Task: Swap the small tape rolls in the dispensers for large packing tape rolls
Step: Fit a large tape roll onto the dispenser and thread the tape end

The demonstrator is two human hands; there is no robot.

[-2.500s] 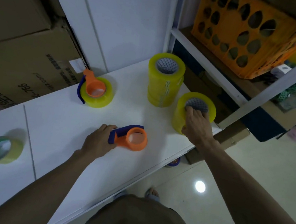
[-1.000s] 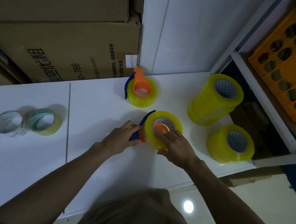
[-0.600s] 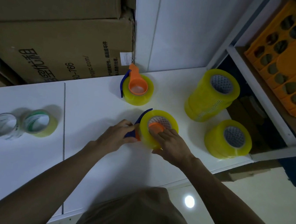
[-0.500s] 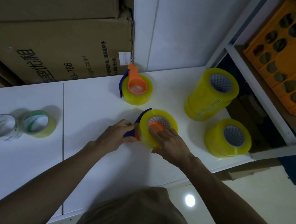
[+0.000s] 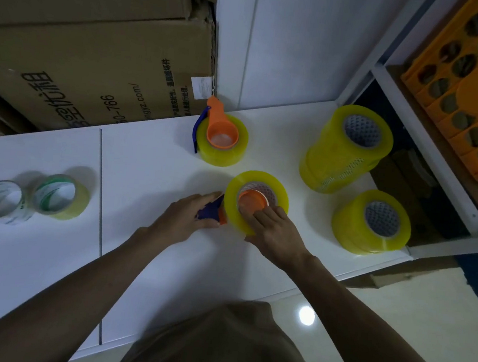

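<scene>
Yellow tape roll rings the dispenser's orange hub.

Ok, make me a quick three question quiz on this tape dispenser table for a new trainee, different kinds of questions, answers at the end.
1. True or false: the far orange and blue plastic tape dispenser already carries a large yellow roll.
2. Multiple choice: the left hand holds A) the small green-cored tape roll, B) the blue handle of the near orange dispenser, C) the orange plastic crate.
3. Fill in: the right hand holds the large yellow packing tape roll around the near dispenser's orange ____.

Key: 1 true; 2 B; 3 hub.
</scene>
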